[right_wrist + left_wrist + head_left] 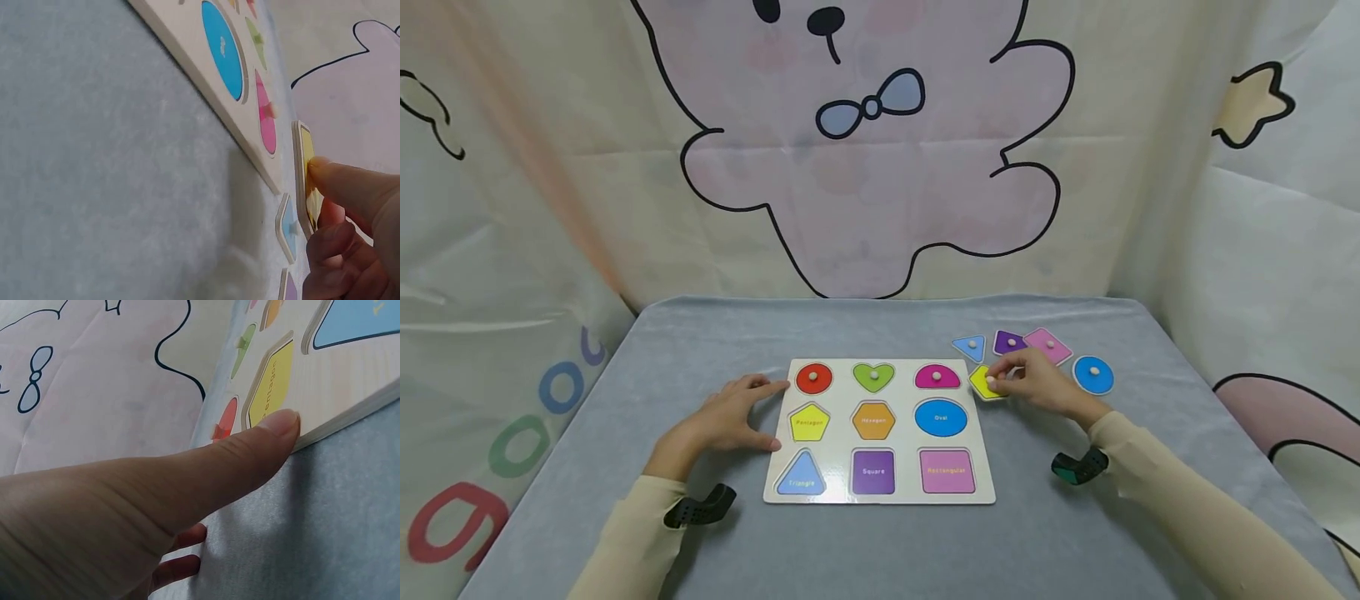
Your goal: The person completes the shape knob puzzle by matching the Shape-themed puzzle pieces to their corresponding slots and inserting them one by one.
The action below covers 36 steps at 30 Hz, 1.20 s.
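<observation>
In the head view, my right hand (pixel 1037 382) pinches the yellow piece (pixel 979 382) between thumb and finger, just outside the far right corner of the board (pixel 838 442). My left hand (pixel 722 421) is half spread and grips nothing; it only touches the board's left edge. If this touch is too light, I think a sideways push could slide the board. The yellow hollow (pixel 809 423) is in the board's left column, so a low crossing could hit the knob of the green heart (pixel 874 377).

In the left wrist view, my thumb rests at the board's edge near this hollow; it could get in the way there.

In the right wrist view, the knob of the yellow piece is hidden by my fingers. If my pinch is off-centre, the piece may turn or slip. The triangle (pixel 288 230) lies close by, outside the board; I cannot tell if they touch, but a careless move could drag it.
</observation>
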Tool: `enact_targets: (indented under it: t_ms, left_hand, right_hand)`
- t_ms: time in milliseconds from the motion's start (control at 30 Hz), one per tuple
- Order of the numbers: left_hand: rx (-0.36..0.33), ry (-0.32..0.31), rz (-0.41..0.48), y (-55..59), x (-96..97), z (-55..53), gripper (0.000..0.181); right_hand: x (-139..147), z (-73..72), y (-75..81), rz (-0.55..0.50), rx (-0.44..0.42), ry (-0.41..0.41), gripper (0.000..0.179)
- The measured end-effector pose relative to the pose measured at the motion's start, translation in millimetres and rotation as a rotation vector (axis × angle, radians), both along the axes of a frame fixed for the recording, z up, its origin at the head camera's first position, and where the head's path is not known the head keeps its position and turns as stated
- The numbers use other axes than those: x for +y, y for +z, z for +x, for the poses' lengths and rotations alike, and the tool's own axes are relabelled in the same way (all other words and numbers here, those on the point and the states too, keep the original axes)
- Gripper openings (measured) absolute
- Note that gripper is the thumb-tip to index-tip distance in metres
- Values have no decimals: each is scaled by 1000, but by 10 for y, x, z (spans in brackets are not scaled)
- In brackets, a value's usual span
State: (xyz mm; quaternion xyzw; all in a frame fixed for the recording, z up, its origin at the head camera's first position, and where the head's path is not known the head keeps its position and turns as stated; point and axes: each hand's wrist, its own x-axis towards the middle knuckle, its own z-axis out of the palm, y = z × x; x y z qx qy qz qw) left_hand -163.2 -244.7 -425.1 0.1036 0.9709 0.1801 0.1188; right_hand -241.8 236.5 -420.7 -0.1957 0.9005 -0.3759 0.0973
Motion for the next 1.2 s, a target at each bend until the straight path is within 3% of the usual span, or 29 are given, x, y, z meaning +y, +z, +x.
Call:
enact_targets:
  t_ms: [333,667,1200]
  left_hand:
    - [-4,-5,-4,-17,14,-10,97]
    - [0,1,-5,-32,-2,-20,97]
    - [6,-10,-6,-37,-19,-41,97]
  right_hand:
    - [-133,-5,37,-11,23,-1,17]
    - [-364,-28,102,-63,57,53,16]
    - [-790,7,156,-97,12,119,14]
